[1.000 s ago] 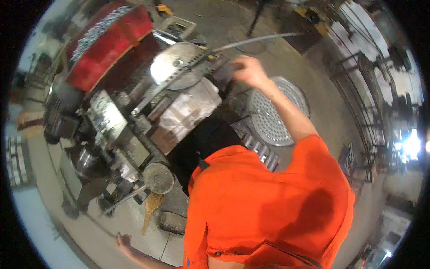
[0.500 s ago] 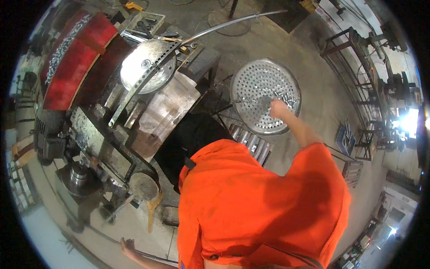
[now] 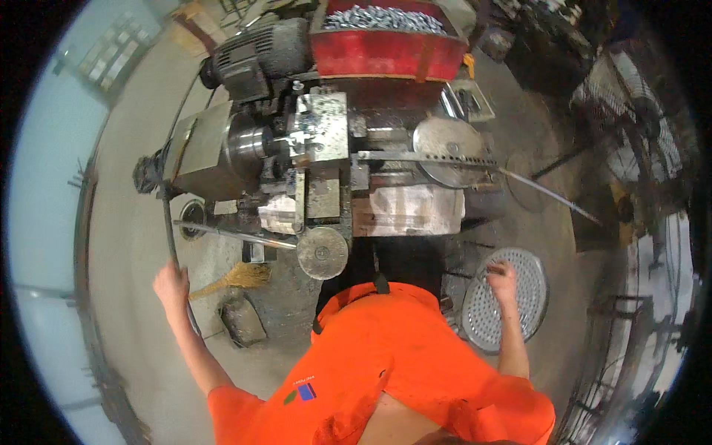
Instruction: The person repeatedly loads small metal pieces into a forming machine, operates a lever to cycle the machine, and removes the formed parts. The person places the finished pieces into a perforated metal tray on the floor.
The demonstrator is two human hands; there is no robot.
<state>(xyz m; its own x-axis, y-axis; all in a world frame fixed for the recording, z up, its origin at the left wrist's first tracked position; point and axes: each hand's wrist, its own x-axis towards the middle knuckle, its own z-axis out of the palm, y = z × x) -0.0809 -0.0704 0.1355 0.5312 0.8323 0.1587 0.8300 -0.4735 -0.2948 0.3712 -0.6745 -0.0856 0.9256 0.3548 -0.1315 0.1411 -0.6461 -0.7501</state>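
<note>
My left hand (image 3: 172, 287) is wrapped round a long dark lever (image 3: 170, 230) that runs down from the lathe-like machine's headstock (image 3: 204, 156). On the other side, my right hand (image 3: 502, 280) is closed above a round perforated metal disc (image 3: 512, 319). What its fingers hold is too small and blurred to make out. In front of me the machine has a round chuck (image 3: 248, 144) and a metal block (image 3: 322, 126) beside it. A flat bar with a row of holes (image 3: 415, 156) reaches right from the block, past a round metal plate (image 3: 452, 141).
A red bin (image 3: 386, 55) heaped with small shiny metal pieces stands behind the machine, beside an electric motor (image 3: 263, 55). A straw broom (image 3: 241, 277) and a dustpan (image 3: 242, 319) lie on the floor at left. A rod (image 3: 237, 236) and a round handwheel-like disc (image 3: 322, 252) jut toward me.
My view has swung left to face the machine. My right hand has lifted from the small metal pieces on the perforated disc. My left hand stays on the lever.
</note>
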